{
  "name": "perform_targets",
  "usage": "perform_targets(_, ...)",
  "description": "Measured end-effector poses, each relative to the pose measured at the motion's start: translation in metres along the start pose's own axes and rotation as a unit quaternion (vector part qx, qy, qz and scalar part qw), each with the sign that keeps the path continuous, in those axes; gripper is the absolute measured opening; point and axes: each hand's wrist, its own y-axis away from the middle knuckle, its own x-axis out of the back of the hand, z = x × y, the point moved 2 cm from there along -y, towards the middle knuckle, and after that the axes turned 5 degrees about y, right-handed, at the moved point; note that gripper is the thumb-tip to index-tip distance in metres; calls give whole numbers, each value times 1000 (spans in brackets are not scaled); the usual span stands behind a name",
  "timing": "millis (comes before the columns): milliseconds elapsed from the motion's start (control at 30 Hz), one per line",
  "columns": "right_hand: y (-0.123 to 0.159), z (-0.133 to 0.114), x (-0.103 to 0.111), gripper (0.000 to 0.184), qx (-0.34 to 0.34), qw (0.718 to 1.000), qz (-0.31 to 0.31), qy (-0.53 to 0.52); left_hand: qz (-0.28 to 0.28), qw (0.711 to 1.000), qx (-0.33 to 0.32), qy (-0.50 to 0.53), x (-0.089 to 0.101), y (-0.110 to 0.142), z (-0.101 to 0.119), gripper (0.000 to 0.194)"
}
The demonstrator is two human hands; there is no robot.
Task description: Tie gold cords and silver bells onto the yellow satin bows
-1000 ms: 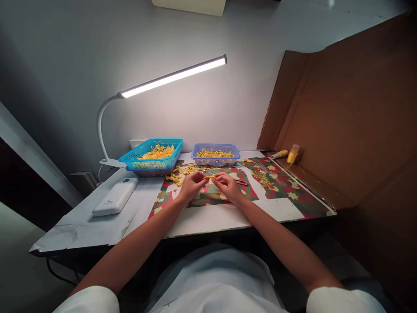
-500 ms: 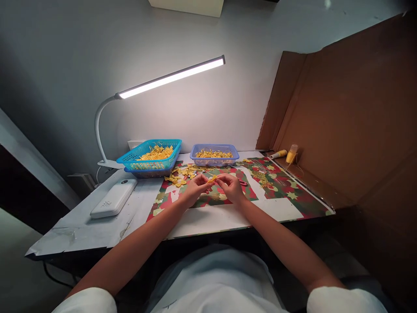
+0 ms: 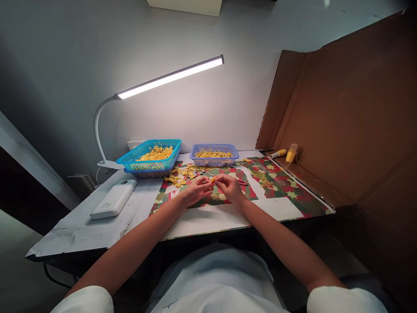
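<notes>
My left hand [image 3: 194,190] and my right hand [image 3: 230,187] meet over the patterned red and green mat [image 3: 293,193] at the middle of the table. Both pinch a small yellow piece [image 3: 213,179] between their fingertips. A loose heap of similar yellow pieces [image 3: 182,173] lies on the mat just beyond my left hand. A blue basket [image 3: 150,157] full of yellow pieces stands at the back left. A smaller lilac basket [image 3: 214,155] with more of them stands behind my hands.
A lit white desk lamp [image 3: 169,79] arches over the table from the left. A white power bank [image 3: 114,198] lies on the grey table top at left. Yellow thread spools [image 3: 287,153] stand against a brown cardboard wall [image 3: 352,113] on the right.
Both hands have drawn closer together around the yellow piece and lifted it slightly. The view has shifted a little to the right.
</notes>
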Motion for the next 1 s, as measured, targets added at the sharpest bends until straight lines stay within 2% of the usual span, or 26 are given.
perform_targets(167,0,-1,0,26,8,999,-17,-38,13,1000,9,16,5,-1,0,29)
perform_targets(300,0,-4,2,27,8,999,-17,-38,21,1000,7,21,10,-4,-1,30)
perform_targets(433,3,-8,6,21,38,999,9,38,38,998,-21,54,10,-4,2,30)
perform_targets(567,6,-12,6,16,86,990,-7,113,35,997,-27,70,9,-3,3,32)
perform_targets(1000,7,-17,7,12,125,984,-10,127,24,997,-18,75,8,-2,2,33)
